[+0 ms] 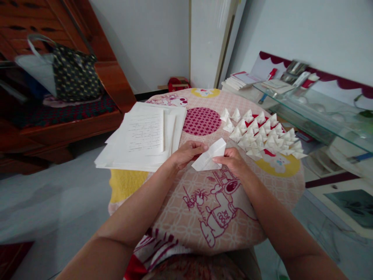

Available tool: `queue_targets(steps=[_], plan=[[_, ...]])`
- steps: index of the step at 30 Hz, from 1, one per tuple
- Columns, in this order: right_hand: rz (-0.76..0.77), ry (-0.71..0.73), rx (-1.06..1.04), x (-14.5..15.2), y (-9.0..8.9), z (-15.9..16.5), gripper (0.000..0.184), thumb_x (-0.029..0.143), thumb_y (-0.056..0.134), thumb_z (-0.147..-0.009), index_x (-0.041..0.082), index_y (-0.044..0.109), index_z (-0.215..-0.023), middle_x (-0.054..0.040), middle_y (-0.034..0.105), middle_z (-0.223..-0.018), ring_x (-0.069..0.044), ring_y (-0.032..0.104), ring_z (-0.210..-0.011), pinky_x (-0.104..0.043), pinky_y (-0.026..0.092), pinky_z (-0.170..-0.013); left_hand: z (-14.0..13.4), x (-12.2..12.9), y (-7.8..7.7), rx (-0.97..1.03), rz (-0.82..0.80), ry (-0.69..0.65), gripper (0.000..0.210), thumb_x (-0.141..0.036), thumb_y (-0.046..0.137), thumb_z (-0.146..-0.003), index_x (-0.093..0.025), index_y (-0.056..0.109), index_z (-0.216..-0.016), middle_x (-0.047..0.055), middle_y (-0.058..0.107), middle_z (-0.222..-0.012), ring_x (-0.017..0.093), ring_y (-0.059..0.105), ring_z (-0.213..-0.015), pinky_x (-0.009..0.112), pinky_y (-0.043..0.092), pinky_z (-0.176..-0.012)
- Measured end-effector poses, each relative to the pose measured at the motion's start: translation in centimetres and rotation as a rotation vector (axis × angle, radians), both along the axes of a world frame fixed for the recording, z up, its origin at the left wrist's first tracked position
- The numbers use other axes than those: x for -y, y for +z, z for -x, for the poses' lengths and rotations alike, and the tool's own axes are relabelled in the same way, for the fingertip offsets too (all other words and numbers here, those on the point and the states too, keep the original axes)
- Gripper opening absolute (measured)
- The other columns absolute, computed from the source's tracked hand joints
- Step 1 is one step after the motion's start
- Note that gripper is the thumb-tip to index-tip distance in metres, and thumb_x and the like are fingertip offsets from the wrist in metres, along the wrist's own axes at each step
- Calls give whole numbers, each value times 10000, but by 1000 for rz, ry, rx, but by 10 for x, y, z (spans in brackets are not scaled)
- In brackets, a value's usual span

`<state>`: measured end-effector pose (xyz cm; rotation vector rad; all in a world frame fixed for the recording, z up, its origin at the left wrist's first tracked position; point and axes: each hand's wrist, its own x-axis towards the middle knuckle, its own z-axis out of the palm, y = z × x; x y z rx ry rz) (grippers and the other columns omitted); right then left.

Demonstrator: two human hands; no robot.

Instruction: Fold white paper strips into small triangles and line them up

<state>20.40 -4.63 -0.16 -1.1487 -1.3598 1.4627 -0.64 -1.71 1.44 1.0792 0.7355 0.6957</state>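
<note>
A white sheet of paper, folded and creased with slanted ends, is held above the table between both hands. My left hand pinches its left edge with thumb and fingers. At the paper's right side my right hand grips it, the thumb lying on top. To the right stand several folded white paper boats, packed close together on the cloth. On the left lies a stack of white paper; its top sheet carries lines of writing.
A patterned pink tablecloth covers the round table. A glass shelf with small items stands close on the right. On the left, a wooden bench holds a dotted bag. A red object sits on the floor behind.
</note>
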Motion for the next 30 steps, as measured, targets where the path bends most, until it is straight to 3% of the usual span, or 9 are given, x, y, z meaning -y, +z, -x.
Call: queue_targets(steps=[9, 16, 20, 23, 30], plan=[[-34, 23, -4, 0, -1, -2, 228, 381, 852, -656, 205, 819, -799, -24, 789, -788, -195, 702, -720, -323, 567, -727, -1, 0, -3, 120, 70, -25, 430, -471, 897, -672, -113, 700, -806, 37, 702, -717, 119, 617, -603, 253, 485, -604], [-28, 24, 59, 1, 1, -2, 223, 401, 833, -667, 212, 817, -785, -30, 794, -820, -214, 716, -755, -333, 566, -742, -2, 2, 2, 55, 87, 5, 302, -359, 859, -704, -129, 668, -742, 0, 656, -649, 88, 570, -552, 226, 455, -555], [-16, -1, 63, 1, 2, -2, 221, 387, 835, -642, 203, 808, -763, -27, 784, -776, -208, 703, -714, -318, 558, -689, -1, 1, 6, 12, -13, 37, 211, -255, 801, -729, -130, 681, -850, -7, 675, -688, 73, 581, -562, 202, 437, -552], [5, -38, 73, 0, 2, -2, 217, 376, 838, -629, 193, 796, -736, -33, 772, -738, -205, 691, -675, -308, 544, -641, 1, -1, 6, -9, -133, 98, 261, -167, 792, -685, -143, 672, -916, -12, 694, -726, 70, 596, -590, 191, 432, -565], [98, -81, 48, 0, 1, 2, 231, 365, 835, -602, 171, 780, -715, -39, 744, -657, -163, 624, -533, -262, 470, -480, 3, -4, 3, -205, -281, 66, 137, -222, 682, -754, -130, 706, -852, 10, 686, -726, 85, 576, -605, 199, 406, -550]])
